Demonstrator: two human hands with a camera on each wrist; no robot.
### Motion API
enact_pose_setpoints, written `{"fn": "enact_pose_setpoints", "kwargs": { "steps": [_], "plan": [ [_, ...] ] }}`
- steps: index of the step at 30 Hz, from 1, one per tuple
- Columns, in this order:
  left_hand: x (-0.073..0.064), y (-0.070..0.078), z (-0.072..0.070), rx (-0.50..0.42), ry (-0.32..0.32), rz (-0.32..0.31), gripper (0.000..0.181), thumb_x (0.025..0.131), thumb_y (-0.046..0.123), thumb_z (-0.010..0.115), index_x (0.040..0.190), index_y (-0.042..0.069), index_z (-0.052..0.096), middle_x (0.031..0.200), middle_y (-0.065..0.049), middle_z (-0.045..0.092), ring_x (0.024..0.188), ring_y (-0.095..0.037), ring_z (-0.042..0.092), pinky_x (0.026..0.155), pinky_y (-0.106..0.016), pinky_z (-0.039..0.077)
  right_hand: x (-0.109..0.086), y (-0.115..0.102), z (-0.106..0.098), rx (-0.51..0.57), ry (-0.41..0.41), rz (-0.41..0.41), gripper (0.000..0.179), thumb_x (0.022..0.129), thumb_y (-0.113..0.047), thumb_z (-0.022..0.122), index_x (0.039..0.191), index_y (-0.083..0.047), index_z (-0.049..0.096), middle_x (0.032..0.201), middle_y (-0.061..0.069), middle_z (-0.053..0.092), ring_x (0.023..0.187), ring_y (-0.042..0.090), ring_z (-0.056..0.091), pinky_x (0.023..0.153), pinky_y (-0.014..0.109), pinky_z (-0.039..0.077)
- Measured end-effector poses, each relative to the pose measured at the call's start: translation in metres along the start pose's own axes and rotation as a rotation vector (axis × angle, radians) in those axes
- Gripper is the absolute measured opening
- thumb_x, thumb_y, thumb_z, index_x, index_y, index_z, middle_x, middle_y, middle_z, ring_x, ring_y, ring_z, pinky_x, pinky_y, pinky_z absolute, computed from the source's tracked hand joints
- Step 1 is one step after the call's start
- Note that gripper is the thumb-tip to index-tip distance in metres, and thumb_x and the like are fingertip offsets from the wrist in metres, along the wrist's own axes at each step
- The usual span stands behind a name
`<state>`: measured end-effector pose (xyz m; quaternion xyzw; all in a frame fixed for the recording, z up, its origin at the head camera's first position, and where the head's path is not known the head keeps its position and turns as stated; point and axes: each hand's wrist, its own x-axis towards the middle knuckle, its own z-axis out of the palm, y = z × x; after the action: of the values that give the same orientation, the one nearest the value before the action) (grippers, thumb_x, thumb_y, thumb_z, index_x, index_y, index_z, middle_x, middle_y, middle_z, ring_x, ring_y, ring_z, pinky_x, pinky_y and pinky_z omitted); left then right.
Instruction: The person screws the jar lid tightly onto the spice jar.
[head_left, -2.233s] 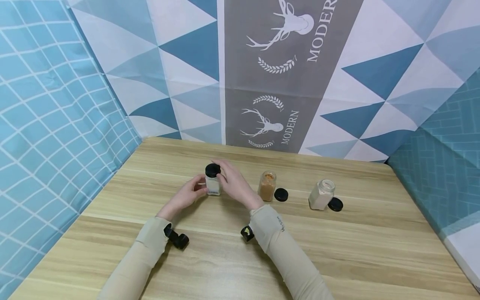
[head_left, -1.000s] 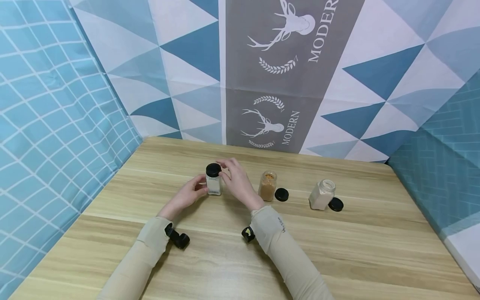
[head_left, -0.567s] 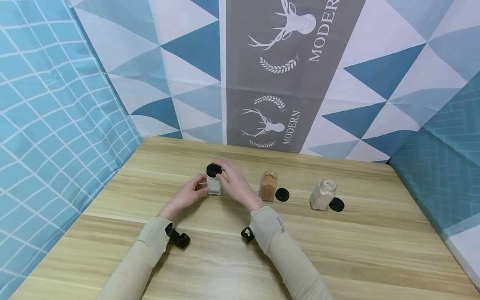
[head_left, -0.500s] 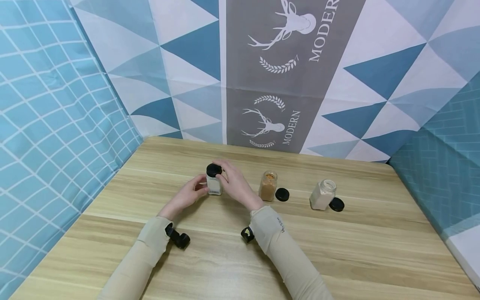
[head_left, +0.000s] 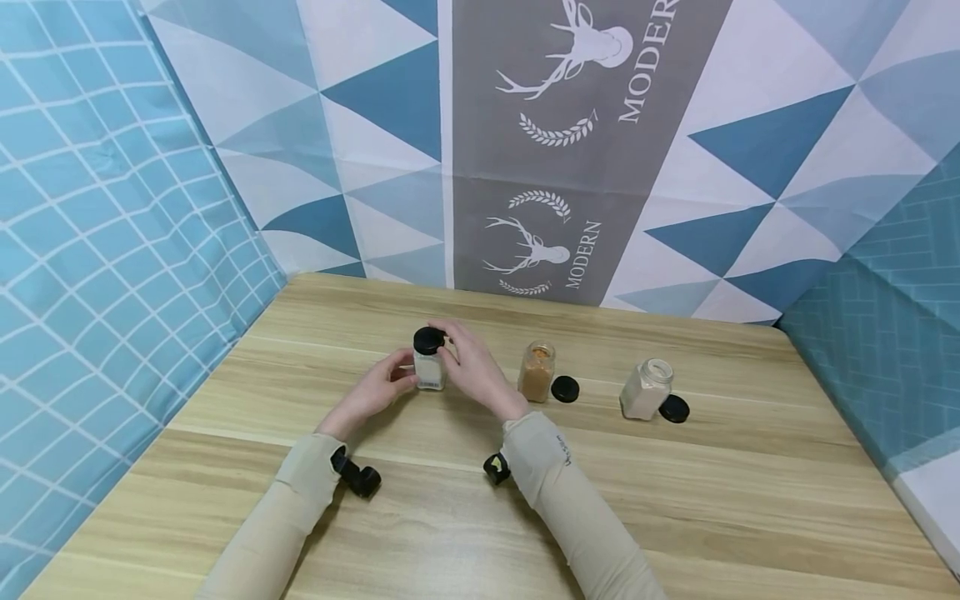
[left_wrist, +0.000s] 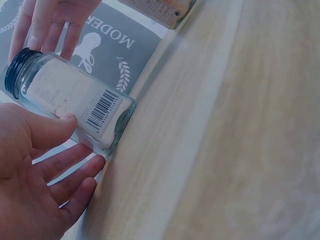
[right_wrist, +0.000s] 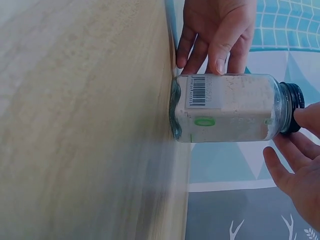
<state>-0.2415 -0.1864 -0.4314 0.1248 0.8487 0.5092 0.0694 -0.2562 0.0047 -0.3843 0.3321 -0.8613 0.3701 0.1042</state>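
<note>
A glass spice jar point(head_left: 430, 372) filled with pale powder stands upright on the table. Its black screw lid point(head_left: 429, 340) sits on the mouth. My left hand point(head_left: 372, 388) grips the jar's body from the left, the thumb against the glass beside the barcode label point(left_wrist: 101, 111) in the left wrist view. From the right, my right hand point(head_left: 477, 372) pinches the lid's edge between thumb and fingers; the right wrist view shows its thumb on the lid point(right_wrist: 294, 107). How tightly the lid is seated cannot be told.
To the right stands an uncapped jar of orange-brown powder point(head_left: 536, 375), its black lid point(head_left: 565, 388) lying beside it. Further right is an uncapped jar of pale powder point(head_left: 645, 390) with another black lid point(head_left: 674, 408). Patterned cloth point(head_left: 540, 167) hangs behind the wooden table point(head_left: 450, 517).
The fingers of my right hand loosened and spread at the lid about a second ago, then closed round it again. The jar and my left hand have stayed in place.
</note>
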Motion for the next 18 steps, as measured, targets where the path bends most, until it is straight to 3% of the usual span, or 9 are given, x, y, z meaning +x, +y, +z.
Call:
{"fn": "enact_pose_setpoints", "kwargs": {
  "steps": [7, 13, 18],
  "plan": [
    [-0.0002, 0.0001, -0.0006, 0.006, -0.001, 0.012, 0.044, 0.092, 0.012, 0.052, 0.134, 0.009, 0.039, 0.134, -0.018, 0.044, 0.117, -0.034, 0.048, 0.097, -0.046, 0.039, 0.0002, 0.0005, 0.0003, -0.008, 0.001, 0.010, 0.039, 0.092, -0.008, 0.051, 0.131, -0.009, 0.045, 0.131, 0.007, 0.049, 0.119, 0.020, 0.047, 0.100, 0.032, 0.039],
    [0.0001, 0.0009, 0.0000, -0.004, -0.009, 0.015, 0.045, 0.092, 0.011, 0.051, 0.135, 0.008, 0.037, 0.136, -0.019, 0.042, 0.118, -0.034, 0.047, 0.098, -0.045, 0.039, 0.0019, -0.0010, -0.0006, -0.026, -0.048, -0.028, 0.043, 0.092, -0.005, 0.049, 0.134, -0.009, 0.043, 0.137, 0.010, 0.044, 0.127, 0.021, 0.040, 0.107, 0.032, 0.030],
    [-0.0011, 0.0021, 0.0007, -0.032, -0.020, 0.023, 0.046, 0.092, 0.009, 0.051, 0.135, 0.004, 0.034, 0.133, -0.022, 0.044, 0.119, -0.036, 0.045, 0.101, -0.047, 0.035, 0.0025, -0.0034, -0.0013, -0.016, -0.072, -0.020, 0.040, 0.093, -0.005, 0.048, 0.133, -0.008, 0.044, 0.136, 0.009, 0.046, 0.126, 0.020, 0.041, 0.106, 0.032, 0.032]
  ]
}}
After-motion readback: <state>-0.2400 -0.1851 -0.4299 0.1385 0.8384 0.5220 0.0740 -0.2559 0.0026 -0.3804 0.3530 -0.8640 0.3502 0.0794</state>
